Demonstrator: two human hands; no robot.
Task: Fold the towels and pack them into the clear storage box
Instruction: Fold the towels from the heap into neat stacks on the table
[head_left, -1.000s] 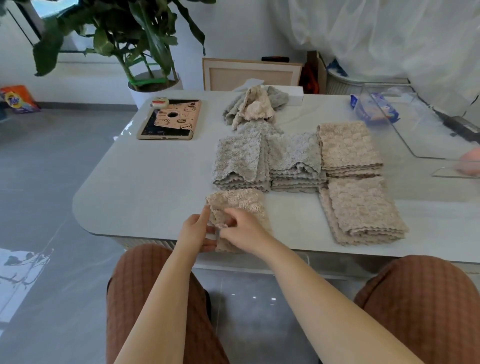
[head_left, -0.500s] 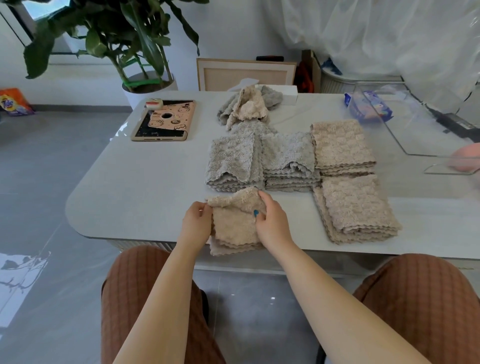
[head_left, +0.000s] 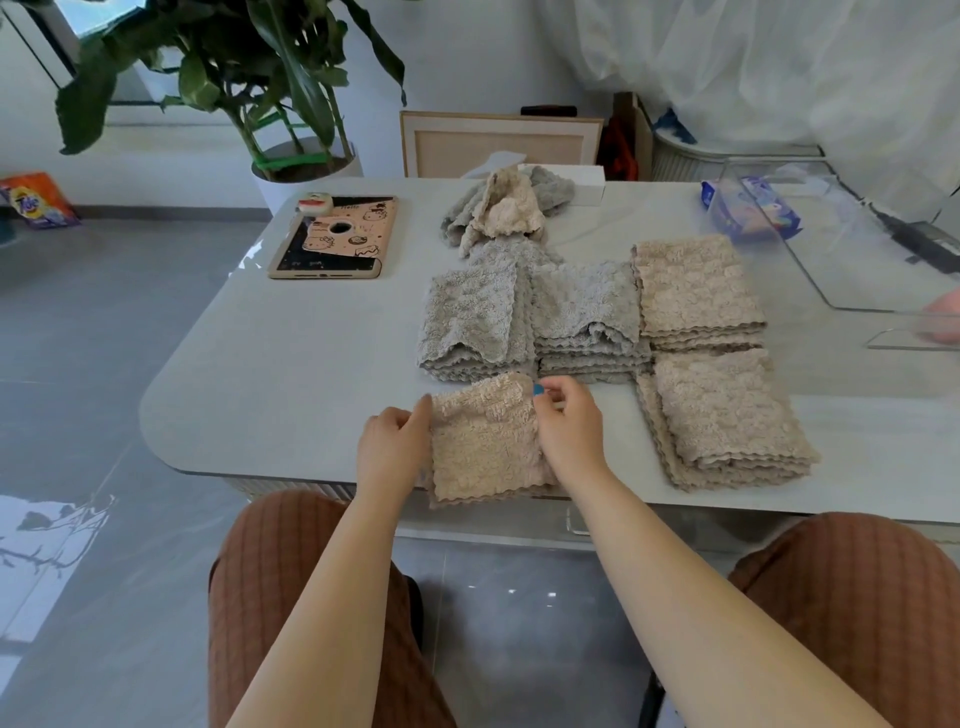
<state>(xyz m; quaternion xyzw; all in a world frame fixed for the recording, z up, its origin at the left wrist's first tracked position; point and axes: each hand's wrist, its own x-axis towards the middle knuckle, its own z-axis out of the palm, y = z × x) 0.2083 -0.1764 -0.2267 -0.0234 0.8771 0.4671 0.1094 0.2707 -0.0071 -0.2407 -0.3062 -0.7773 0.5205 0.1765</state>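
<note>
A folded beige towel (head_left: 483, 441) lies at the table's near edge between my hands. My left hand (head_left: 393, 441) holds its left side with curled fingers. My right hand (head_left: 566, 423) grips its right side near the top corner. Behind it stand two stacks of folded grey towels (head_left: 470, 319) (head_left: 587, 317). Two stacks of folded beige towels (head_left: 693, 283) (head_left: 727, 415) sit to the right. A loose heap of unfolded towels (head_left: 506, 210) lies further back. The clear storage box (head_left: 841, 244) stands at the far right.
A tablet in a pink case (head_left: 335, 239) lies at the table's left back. A blue packet (head_left: 748, 210) shows through the box wall. A white tissue box (head_left: 571, 182) sits behind the heap. A potted plant (head_left: 291, 156) stands beyond the table (head_left: 270, 374).
The beige towel has been folded flat into a square; its raised upper flap is now laid down. Both hands have moved to its sides.
</note>
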